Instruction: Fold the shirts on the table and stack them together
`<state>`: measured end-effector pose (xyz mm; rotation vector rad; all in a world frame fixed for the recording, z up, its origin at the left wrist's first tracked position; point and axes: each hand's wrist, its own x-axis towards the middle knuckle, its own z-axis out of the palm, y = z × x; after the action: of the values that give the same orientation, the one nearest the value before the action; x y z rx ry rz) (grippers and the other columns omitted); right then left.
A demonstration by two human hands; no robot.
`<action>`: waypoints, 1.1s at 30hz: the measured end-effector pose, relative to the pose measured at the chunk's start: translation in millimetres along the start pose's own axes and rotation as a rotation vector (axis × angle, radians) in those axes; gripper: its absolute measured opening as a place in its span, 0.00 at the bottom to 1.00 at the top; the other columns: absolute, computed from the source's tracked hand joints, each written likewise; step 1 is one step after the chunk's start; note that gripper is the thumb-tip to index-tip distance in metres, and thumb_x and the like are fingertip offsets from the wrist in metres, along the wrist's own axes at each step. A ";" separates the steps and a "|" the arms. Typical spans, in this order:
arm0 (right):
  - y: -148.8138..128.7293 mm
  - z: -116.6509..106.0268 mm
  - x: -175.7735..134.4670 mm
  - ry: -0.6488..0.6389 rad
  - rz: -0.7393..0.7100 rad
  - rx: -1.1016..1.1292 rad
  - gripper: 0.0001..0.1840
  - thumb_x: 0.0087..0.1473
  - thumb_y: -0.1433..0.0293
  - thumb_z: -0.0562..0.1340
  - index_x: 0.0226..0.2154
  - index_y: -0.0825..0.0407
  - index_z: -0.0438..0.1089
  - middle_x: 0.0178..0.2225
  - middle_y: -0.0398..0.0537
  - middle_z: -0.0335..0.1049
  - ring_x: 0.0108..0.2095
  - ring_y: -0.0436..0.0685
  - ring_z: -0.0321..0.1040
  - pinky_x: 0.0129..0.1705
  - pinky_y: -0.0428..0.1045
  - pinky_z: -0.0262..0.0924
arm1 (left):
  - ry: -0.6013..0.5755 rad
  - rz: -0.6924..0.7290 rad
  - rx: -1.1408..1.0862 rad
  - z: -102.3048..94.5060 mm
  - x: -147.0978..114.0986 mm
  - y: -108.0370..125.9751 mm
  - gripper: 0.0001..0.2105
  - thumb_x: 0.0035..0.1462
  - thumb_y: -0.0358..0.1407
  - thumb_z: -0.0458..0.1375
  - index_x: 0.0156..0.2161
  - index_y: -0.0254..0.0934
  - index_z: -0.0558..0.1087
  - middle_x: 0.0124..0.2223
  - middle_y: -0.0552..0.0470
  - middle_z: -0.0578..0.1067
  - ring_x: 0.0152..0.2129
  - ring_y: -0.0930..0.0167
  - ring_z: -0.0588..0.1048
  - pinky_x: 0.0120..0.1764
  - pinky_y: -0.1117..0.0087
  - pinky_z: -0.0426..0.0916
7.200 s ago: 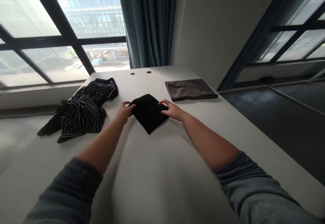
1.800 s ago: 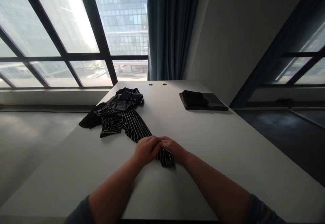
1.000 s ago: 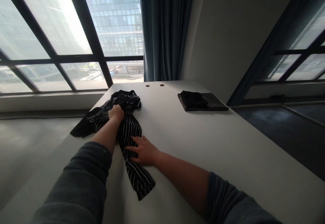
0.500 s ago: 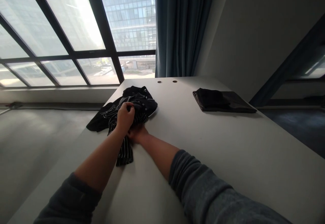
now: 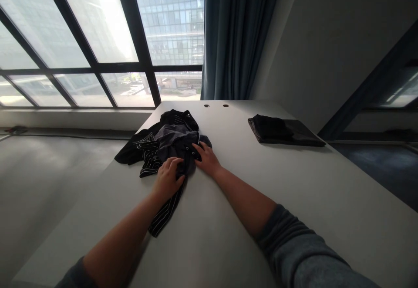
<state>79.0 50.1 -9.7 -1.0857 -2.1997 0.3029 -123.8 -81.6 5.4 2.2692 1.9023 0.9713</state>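
A crumpled dark garment [image 5: 176,137] with thin white stripes, a greyer plain side and small ring-like fasteners lies in a heap on the white table. One striped length of it trails toward me. At its near side, my left hand [image 5: 168,178] has bent fingers and thumb around a fold of the cloth. My right hand [image 5: 208,159] grips the garment's right side by the ring fasteners, thumb low and fingers on top. Some fingertips are hidden in the folds.
Another dark, neatly folded cloth [image 5: 284,131] rests on the right part of the white table [image 5: 248,201]. Two round holes sit near the table's far edge. Beyond are a window [image 5: 173,22] and a blue curtain [image 5: 240,35].
My right hand has come out from beneath the cloth and moved up and right to its fasteners. My left hand has shifted lower. The heap has spread, showing more grey.
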 end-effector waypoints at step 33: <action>57.6 -199.6 -150.7 -0.585 0.267 0.455 0.23 0.63 0.54 0.62 0.52 0.48 0.79 0.35 0.46 0.78 0.33 0.56 0.73 0.37 0.49 0.66 | -0.030 -0.122 0.226 32.8 11.3 99.8 0.23 0.68 0.42 0.52 0.66 0.42 0.71 0.68 0.40 0.72 0.65 0.54 0.68 0.63 0.50 0.62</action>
<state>310.5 -45.9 45.8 -1.1155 -2.2821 1.3118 -19.7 -85.0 23.7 2.2298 2.2098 0.7380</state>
